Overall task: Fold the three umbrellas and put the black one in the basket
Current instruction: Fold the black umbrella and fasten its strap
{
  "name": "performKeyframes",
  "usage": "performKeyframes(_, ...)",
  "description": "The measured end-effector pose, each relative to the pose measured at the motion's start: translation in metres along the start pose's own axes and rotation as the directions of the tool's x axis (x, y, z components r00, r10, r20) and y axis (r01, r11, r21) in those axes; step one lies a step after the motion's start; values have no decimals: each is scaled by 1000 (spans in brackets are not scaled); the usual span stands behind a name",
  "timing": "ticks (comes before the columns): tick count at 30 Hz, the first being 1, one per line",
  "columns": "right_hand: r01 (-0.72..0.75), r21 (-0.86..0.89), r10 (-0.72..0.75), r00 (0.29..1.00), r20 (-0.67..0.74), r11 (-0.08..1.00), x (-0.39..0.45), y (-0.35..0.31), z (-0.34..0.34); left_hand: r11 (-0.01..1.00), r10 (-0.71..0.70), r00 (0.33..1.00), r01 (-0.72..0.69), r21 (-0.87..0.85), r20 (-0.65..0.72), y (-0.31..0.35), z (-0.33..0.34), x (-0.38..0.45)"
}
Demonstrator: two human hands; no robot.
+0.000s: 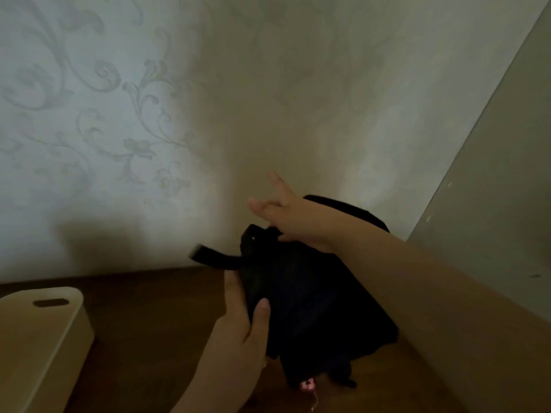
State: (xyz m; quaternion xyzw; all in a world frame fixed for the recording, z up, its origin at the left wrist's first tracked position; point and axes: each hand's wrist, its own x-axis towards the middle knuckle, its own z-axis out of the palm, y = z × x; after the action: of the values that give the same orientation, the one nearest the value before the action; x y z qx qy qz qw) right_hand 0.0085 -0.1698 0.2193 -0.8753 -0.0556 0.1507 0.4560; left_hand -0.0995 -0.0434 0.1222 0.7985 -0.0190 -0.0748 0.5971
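The black umbrella (313, 299) is held upright above the brown table, its fabric gathered into a loose bundle. My left hand (241, 320) grips its lower left side, thumb on the front. Its black closing strap (214, 257) sticks out to the left near the top. My right hand (286, 216) rests on the top of the bundle with its palm, fingers spread and pointing left. A small pink charm (308, 384) hangs at the umbrella's bottom end. The beige basket (44, 338) with a slot handle stands at the lower left. The other two umbrellas are out of view.
A patterned wall rises right behind the brown table (155, 323). A pale vertical panel (492, 204) closes off the right side next to the umbrella.
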Motion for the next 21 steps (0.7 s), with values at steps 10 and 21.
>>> performKeyframes(10, 34, -803, -406, 875, -264, 595, -59, 19, -25, 989, -127, 988, 134, -68, 93, -17, 10, 16)
performKeyframes(21, 43, -646, -261, 934, -245, 762, -29, 68, -47, 979, -187, 960, 200, -48, 207, -10, 21, 16)
